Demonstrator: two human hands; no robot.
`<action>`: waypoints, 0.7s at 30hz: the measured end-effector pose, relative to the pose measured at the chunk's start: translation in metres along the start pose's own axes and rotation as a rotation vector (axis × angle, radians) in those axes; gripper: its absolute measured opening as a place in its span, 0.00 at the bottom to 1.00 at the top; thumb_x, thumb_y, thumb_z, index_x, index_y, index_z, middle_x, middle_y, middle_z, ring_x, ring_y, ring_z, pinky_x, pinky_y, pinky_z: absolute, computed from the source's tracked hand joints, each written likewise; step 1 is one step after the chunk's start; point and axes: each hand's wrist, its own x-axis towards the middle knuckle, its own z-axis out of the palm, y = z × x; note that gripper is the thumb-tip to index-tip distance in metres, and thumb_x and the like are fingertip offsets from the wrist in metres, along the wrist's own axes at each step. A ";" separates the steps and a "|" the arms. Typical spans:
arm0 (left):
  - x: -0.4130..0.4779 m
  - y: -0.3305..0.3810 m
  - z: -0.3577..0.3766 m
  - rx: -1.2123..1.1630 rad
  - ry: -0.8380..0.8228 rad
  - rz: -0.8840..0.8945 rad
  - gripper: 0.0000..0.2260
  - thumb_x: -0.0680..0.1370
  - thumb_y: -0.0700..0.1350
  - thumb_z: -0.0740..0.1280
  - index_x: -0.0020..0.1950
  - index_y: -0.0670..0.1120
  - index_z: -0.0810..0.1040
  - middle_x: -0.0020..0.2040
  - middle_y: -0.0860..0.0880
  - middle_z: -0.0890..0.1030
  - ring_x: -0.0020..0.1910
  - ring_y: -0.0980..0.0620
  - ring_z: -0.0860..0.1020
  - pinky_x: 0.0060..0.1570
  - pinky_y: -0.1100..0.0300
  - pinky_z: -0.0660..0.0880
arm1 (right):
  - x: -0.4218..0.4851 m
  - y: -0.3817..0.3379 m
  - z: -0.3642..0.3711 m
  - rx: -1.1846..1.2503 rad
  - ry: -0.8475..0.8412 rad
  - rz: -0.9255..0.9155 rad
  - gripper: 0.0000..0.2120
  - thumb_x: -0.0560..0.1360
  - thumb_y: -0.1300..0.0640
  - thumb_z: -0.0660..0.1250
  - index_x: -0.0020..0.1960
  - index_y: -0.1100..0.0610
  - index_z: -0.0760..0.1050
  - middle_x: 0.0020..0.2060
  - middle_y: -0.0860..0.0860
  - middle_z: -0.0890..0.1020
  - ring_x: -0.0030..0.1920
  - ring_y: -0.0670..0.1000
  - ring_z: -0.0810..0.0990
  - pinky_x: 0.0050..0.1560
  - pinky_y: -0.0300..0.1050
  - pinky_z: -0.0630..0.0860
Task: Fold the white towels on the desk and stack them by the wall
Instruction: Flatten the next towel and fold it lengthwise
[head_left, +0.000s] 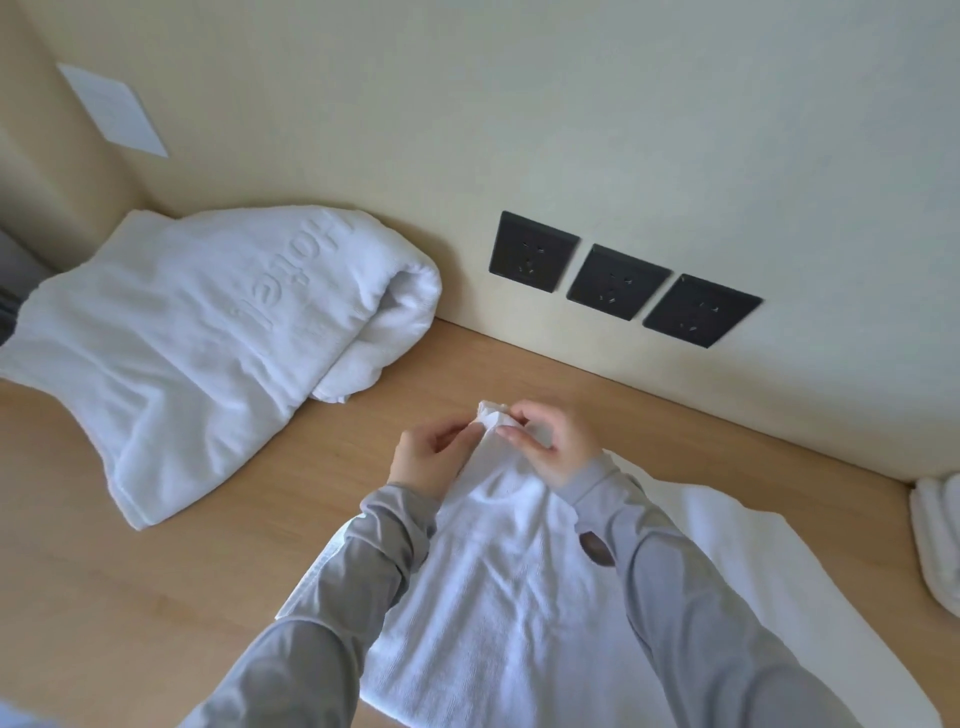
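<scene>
A white towel (498, 587) hangs lifted over the wooden desk (156, 597), its top bunched to a point between my hands. My left hand (423, 457) pinches that gathered corner from the left. My right hand (550, 441) pinches it from the right, fingers curled round the cloth. The towel's lower part drapes down between my grey sleeves and spreads on the desk to the right. A larger white towel (208, 338) embossed with "Hotel" lies loosely folded at the back left against the wall.
Three black wall sockets (613, 283) sit low on the cream wall behind the desk. Another rolled white towel (937, 540) shows at the right edge by the wall. A white plate (111, 109) is on the left side wall.
</scene>
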 end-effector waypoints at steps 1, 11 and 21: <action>-0.001 0.002 0.001 0.010 -0.009 0.033 0.06 0.77 0.43 0.67 0.44 0.49 0.84 0.31 0.56 0.81 0.31 0.62 0.75 0.34 0.69 0.71 | -0.003 -0.002 -0.003 0.013 0.001 -0.004 0.10 0.75 0.64 0.66 0.35 0.64 0.73 0.30 0.50 0.72 0.35 0.48 0.71 0.43 0.36 0.66; -0.004 0.007 0.005 -0.047 -0.052 -0.017 0.06 0.77 0.43 0.67 0.46 0.47 0.83 0.36 0.54 0.83 0.35 0.62 0.79 0.36 0.71 0.72 | -0.016 -0.004 -0.004 0.066 0.004 0.047 0.05 0.76 0.68 0.63 0.44 0.67 0.77 0.37 0.52 0.78 0.41 0.53 0.76 0.44 0.37 0.69; -0.005 0.011 -0.005 -0.026 -0.023 -0.029 0.07 0.77 0.43 0.67 0.42 0.45 0.83 0.26 0.54 0.77 0.25 0.62 0.72 0.29 0.71 0.68 | -0.019 -0.019 -0.011 0.102 -0.130 0.133 0.02 0.72 0.64 0.70 0.42 0.59 0.78 0.33 0.49 0.76 0.33 0.43 0.72 0.38 0.32 0.69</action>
